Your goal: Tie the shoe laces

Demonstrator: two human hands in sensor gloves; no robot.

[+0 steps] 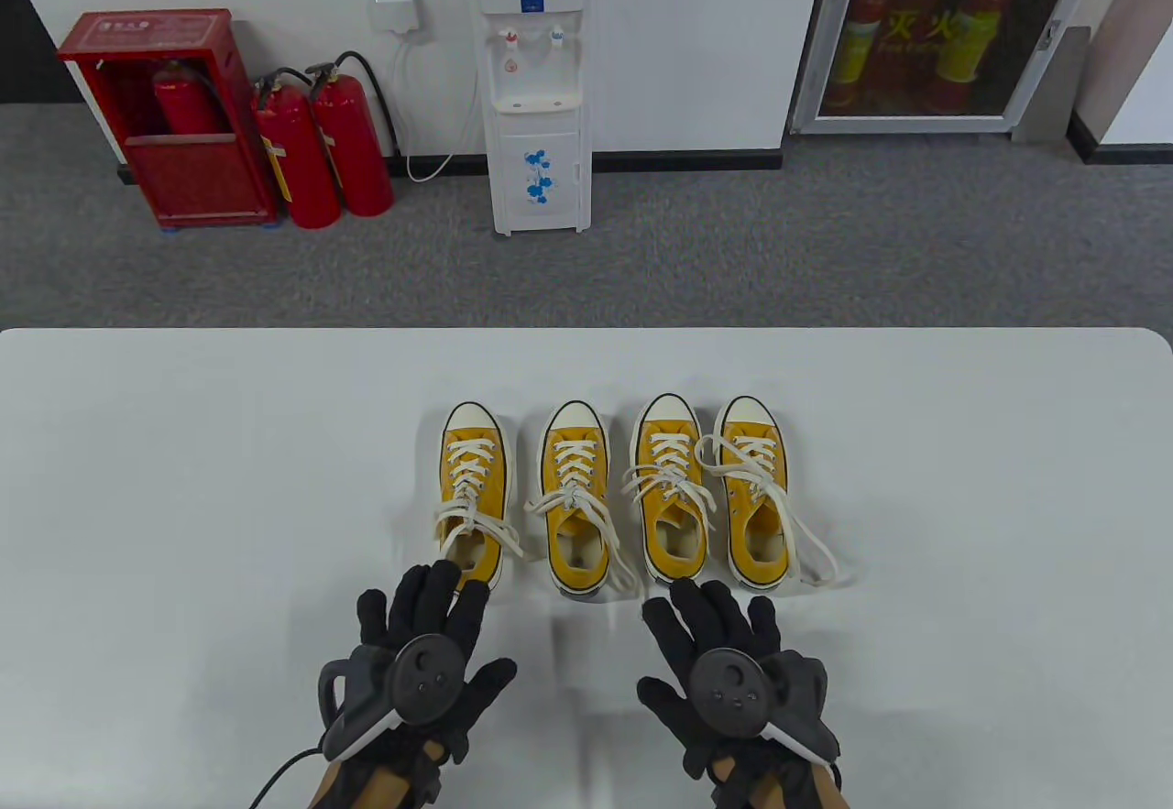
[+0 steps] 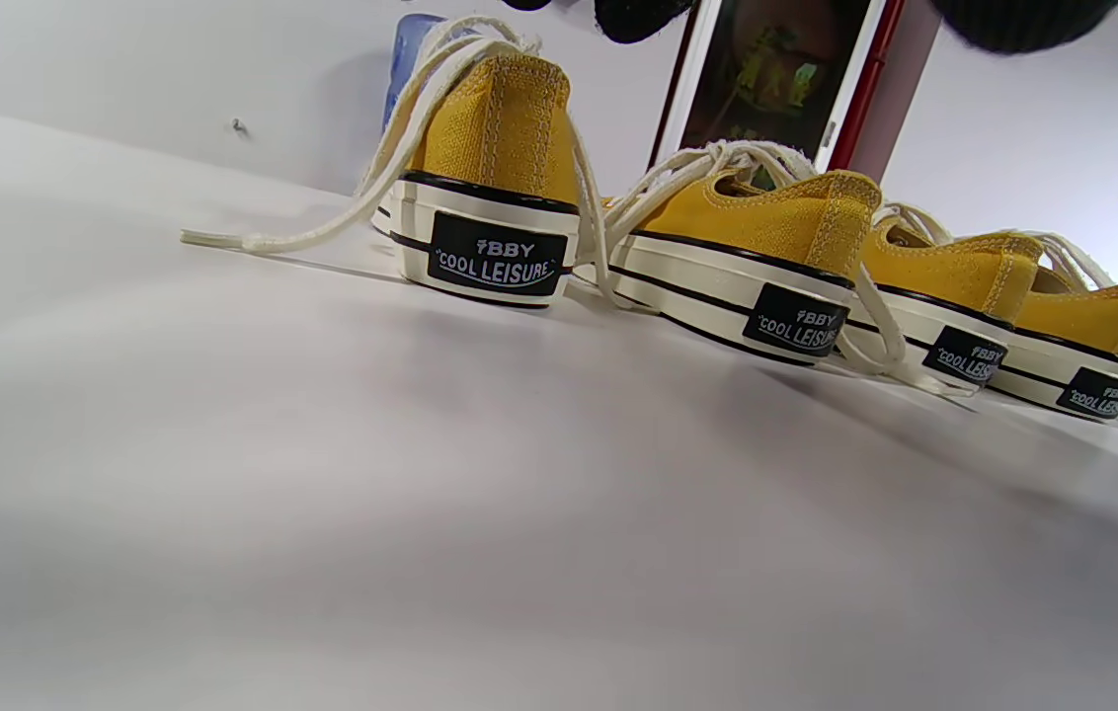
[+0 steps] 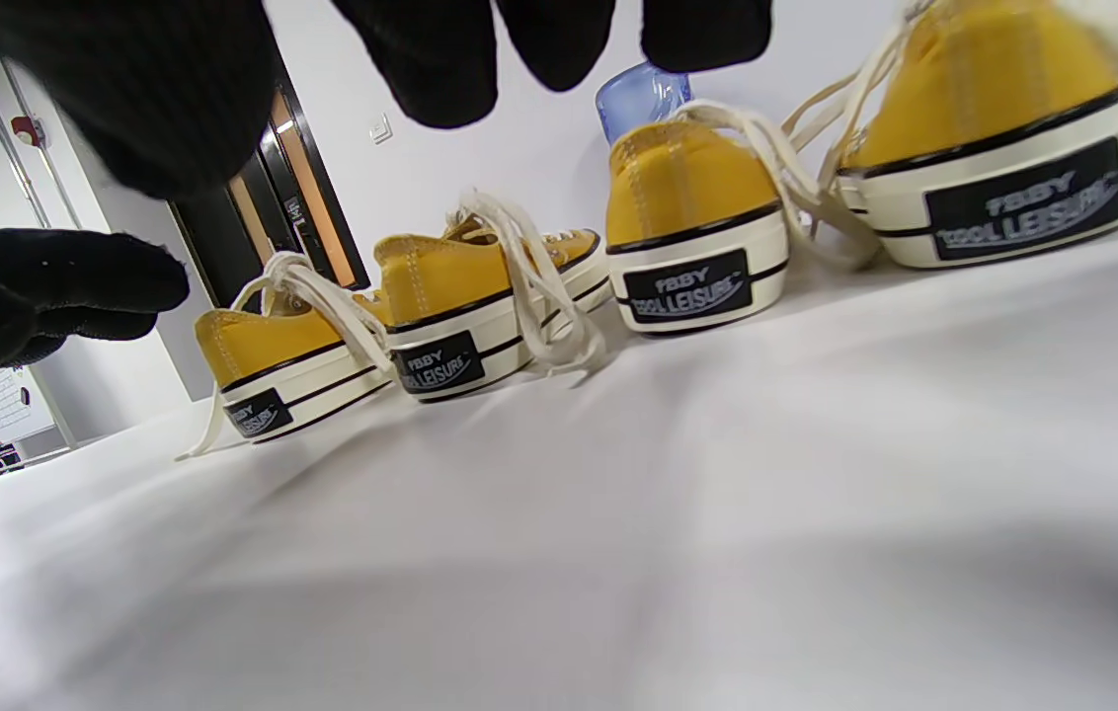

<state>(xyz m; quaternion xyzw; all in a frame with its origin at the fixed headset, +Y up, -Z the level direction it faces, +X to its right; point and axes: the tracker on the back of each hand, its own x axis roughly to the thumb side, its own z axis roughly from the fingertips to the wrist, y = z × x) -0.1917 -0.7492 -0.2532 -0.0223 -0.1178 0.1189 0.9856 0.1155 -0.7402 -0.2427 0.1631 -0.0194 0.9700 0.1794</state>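
Two pairs of yellow canvas shoes stand in a row on the white table [image 1: 183,479], toes pointing away, with their cream laces loose. The leftmost shoe [image 1: 474,470] has lace ends trailing beside its heel [image 2: 500,148]. My left hand [image 1: 431,612] hovers flat with spread fingers just behind that heel, holding nothing. My right hand [image 1: 710,626] lies spread the same way behind the heel of the third shoe [image 1: 671,470], empty too. In the right wrist view its fingertips [image 3: 440,59] hang above the third shoe's heel [image 3: 687,188] and the rightmost shoe's heel [image 3: 994,89].
The second shoe [image 1: 575,479] and the rightmost shoe [image 1: 753,470] have laces spilling onto the table on both sides. White tabletop spreads out left and right of the row. Beyond the far edge stand a water dispenser [image 1: 536,85] and red fire extinguishers [image 1: 321,149].
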